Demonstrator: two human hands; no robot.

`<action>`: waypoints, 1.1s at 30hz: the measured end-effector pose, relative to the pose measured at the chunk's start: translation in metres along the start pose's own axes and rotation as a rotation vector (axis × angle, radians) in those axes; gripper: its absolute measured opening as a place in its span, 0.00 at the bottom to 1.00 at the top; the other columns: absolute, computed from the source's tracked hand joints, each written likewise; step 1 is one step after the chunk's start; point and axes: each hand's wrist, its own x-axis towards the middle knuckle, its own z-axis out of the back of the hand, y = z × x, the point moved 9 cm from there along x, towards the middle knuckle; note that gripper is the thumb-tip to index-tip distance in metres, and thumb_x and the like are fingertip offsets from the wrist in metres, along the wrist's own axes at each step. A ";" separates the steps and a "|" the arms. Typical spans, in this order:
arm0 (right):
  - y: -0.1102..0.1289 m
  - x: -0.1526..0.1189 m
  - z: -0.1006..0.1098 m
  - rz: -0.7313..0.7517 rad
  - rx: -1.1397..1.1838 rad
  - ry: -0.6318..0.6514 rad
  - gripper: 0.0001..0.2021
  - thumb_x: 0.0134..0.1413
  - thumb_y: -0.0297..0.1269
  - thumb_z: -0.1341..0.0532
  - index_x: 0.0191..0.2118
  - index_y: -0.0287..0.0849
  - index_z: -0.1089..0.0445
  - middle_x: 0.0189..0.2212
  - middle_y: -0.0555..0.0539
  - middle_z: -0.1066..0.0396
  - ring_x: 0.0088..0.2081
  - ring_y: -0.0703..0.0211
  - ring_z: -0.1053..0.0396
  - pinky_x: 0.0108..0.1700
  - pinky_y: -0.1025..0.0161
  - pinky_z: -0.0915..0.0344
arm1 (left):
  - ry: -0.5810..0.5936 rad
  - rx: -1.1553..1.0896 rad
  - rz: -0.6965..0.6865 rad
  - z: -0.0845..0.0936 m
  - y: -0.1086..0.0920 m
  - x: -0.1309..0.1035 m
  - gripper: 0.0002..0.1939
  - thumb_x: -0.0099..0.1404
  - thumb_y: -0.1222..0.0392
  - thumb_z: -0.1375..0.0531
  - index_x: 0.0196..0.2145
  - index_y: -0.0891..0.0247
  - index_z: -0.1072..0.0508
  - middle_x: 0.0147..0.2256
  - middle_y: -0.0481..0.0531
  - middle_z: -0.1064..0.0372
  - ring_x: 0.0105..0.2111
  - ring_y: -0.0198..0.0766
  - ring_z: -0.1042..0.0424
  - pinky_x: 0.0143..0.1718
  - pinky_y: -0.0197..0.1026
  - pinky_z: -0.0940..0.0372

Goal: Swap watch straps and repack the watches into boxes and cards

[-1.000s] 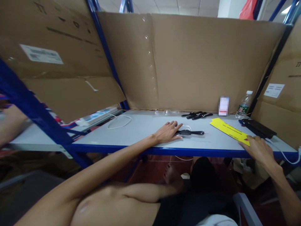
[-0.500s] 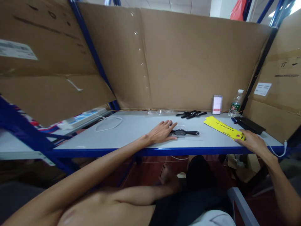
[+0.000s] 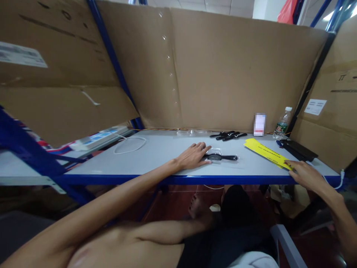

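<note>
A black wristwatch (image 3: 216, 157) lies lengthwise on the grey tabletop in a clear plastic package. My left hand (image 3: 193, 155) rests over its left end, palm down with fingers spread, a ring on one finger. At the right, a few overlapping yellow printed cards (image 3: 263, 152) lie slanted toward the table's front edge. My right hand (image 3: 302, 173) pinches the near end of the yellow card between thumb and fingers. Behind the packaged watch, several black watches or straps (image 3: 228, 135) lie in a loose pile.
Clear plastic pieces (image 3: 191, 133) lie along the cardboard back wall (image 3: 212, 74). A phone (image 3: 259, 124) and a water bottle (image 3: 282, 123) stand at the back right, near a black case (image 3: 298, 149). A white cable (image 3: 129, 145) loops at the left, beside a power strip (image 3: 97, 138).
My right hand has shifted slightly right and down at the cards' near end, its fingertips now at the card's edge. My left hand stays on the packaged watch. The view has moved slightly.
</note>
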 end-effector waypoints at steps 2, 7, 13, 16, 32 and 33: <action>0.011 -0.009 0.004 0.010 -0.043 -0.033 0.20 0.63 0.36 0.46 0.55 0.42 0.25 0.52 0.40 0.23 0.51 0.43 0.26 0.47 0.53 0.29 | 0.001 -0.008 0.005 -0.001 0.001 0.000 0.38 0.71 0.31 0.52 0.64 0.62 0.37 0.50 0.63 0.35 0.45 0.50 0.32 0.51 0.53 0.39; 0.014 -0.015 0.019 -0.072 0.048 -0.147 0.21 0.69 0.38 0.55 0.53 0.40 0.27 0.50 0.35 0.23 0.50 0.41 0.28 0.49 0.49 0.32 | 0.003 0.005 0.006 0.001 0.001 0.001 0.41 0.69 0.27 0.53 0.64 0.62 0.38 0.50 0.63 0.34 0.47 0.52 0.33 0.49 0.53 0.38; -0.021 -0.046 0.070 -0.515 0.452 -0.552 0.19 0.66 0.52 0.49 0.42 0.42 0.30 0.30 0.39 0.28 0.32 0.46 0.29 0.37 0.53 0.34 | 0.030 0.020 -0.031 0.006 -0.001 0.002 0.44 0.66 0.24 0.51 0.60 0.64 0.34 0.50 0.64 0.34 0.49 0.54 0.34 0.50 0.53 0.39; -0.018 -0.068 0.062 -0.648 0.953 -0.507 0.19 0.59 0.58 0.41 0.41 0.47 0.34 0.23 0.49 0.36 0.20 0.57 0.41 0.23 0.58 0.42 | 0.035 0.042 -0.009 0.008 0.000 0.001 0.43 0.65 0.23 0.51 0.60 0.62 0.34 0.49 0.63 0.35 0.48 0.54 0.34 0.50 0.53 0.39; -0.005 -0.105 0.000 -0.695 1.268 -0.258 0.27 0.44 0.57 0.29 0.44 0.43 0.29 0.19 0.53 0.32 0.17 0.61 0.39 0.16 0.66 0.45 | 0.082 0.044 0.052 0.010 0.001 -0.001 0.44 0.64 0.22 0.52 0.63 0.58 0.36 0.52 0.66 0.37 0.50 0.57 0.37 0.42 0.50 0.33; -0.007 -0.103 0.002 -0.692 1.250 -0.242 0.28 0.44 0.57 0.29 0.45 0.43 0.29 0.20 0.52 0.31 0.17 0.61 0.39 0.16 0.66 0.45 | 0.089 0.040 0.058 0.010 0.001 -0.001 0.44 0.65 0.22 0.52 0.64 0.57 0.36 0.52 0.66 0.37 0.51 0.57 0.37 0.41 0.49 0.33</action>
